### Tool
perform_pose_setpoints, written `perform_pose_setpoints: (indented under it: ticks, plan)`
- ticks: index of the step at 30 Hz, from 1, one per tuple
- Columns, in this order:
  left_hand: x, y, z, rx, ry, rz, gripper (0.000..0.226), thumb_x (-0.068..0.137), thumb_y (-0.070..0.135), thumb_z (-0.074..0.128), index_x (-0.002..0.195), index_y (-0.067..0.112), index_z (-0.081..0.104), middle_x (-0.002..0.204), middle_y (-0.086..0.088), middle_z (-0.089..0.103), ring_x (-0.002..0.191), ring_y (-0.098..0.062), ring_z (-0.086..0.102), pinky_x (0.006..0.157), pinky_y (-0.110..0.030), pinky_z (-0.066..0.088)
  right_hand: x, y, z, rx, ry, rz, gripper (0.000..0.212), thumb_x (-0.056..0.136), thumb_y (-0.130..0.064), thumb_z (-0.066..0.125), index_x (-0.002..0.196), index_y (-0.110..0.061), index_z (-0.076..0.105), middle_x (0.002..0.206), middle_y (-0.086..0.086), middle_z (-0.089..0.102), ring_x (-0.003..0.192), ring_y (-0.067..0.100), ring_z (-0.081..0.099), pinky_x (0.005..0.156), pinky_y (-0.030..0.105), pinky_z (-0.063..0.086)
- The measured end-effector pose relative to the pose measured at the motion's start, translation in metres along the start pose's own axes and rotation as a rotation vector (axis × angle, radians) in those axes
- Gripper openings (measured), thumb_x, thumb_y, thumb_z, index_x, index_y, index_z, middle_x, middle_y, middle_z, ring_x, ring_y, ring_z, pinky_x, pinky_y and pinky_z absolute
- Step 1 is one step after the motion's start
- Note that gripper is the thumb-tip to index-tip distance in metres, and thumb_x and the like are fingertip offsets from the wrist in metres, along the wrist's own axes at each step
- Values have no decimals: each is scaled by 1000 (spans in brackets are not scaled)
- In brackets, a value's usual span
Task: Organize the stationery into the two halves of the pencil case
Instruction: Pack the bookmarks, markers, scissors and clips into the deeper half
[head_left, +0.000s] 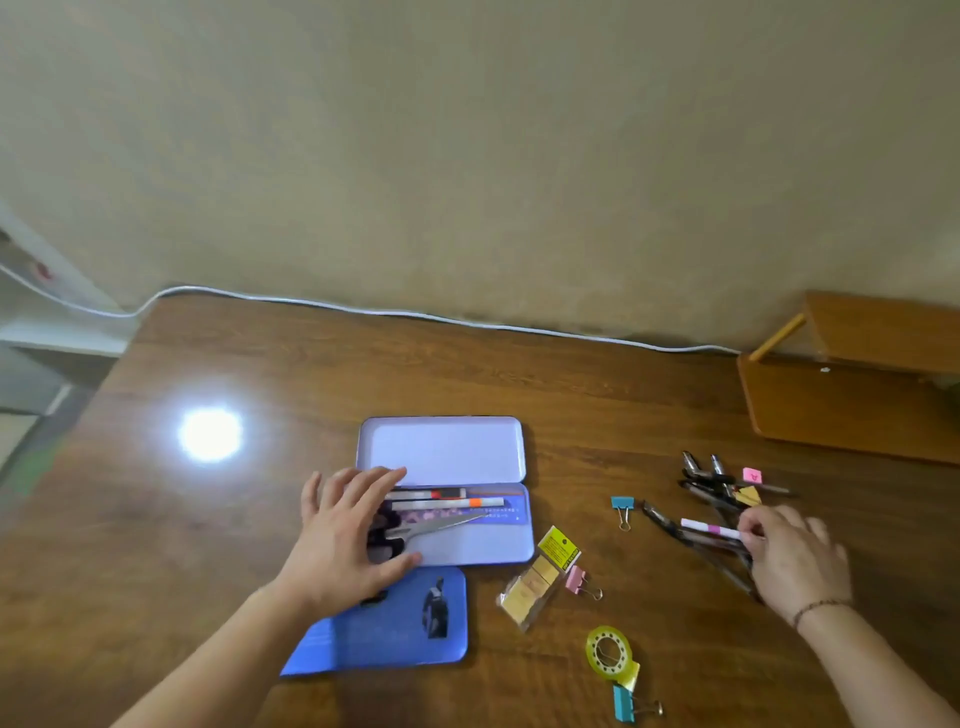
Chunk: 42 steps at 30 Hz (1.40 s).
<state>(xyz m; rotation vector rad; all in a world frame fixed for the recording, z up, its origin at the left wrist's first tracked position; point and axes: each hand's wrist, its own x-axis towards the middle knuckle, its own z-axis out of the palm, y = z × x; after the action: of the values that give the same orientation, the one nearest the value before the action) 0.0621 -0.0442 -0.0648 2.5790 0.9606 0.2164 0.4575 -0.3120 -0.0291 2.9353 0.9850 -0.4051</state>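
Head view: we judge the left hand (345, 525), fingers flat, steadies the pencil case (522, 540) while right-hand fingers (752, 530) pinch a pink-banded pen (709, 529) for loading

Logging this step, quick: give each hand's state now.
Left hand: open, fingers straight, resting on the pencil case.
Right hand: pinching the white pen with pink band.

A wooden desk (519, 374) is seen, on which an open pencil case (444, 449), binder clips (622, 503), tape (609, 649), pens (719, 512) and a blue lid (384, 631) are laid.
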Motion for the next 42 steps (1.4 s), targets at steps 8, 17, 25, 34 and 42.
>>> perform_pose_setpoints:
  ticks: [8,17,25,34,42]
  plan:
    - [-6,-21,-13,-125,88,91,58,81,58,57,131,30,53,138,3,47,126,-23,39,108,-49,26,-5,-16,-1,-130,101,42,13,92,-31,51,96,-35,62,116,-1,59,108,26,42,84,40,40]
    - [5,-6,14,-30,123,133,18,77,27,65,94,30,70,129,-4,57,112,-35,49,101,-53,32,-57,-198,31,267,405,-689,19,86,-25,55,89,-19,72,88,-5,65,87,20,55,71,31,48]
    - [3,-8,20,-127,146,76,14,77,26,64,89,31,69,125,2,58,112,-28,47,99,-46,34,-57,-238,70,201,305,-627,11,83,-24,63,89,-30,69,89,-14,60,86,13,50,65,22,36]
    - [3,-4,17,-186,118,9,17,79,33,60,96,31,63,127,5,55,115,-25,47,100,-44,33,-56,-251,65,114,322,-673,7,85,-33,62,83,-34,69,76,-15,61,77,15,49,80,34,33]
    - [5,-3,14,-51,84,95,23,82,33,69,103,42,70,132,1,56,114,-30,49,101,-58,29,-64,-202,41,342,354,-786,14,79,-13,69,92,-18,72,89,-7,67,86,15,56,71,28,48]
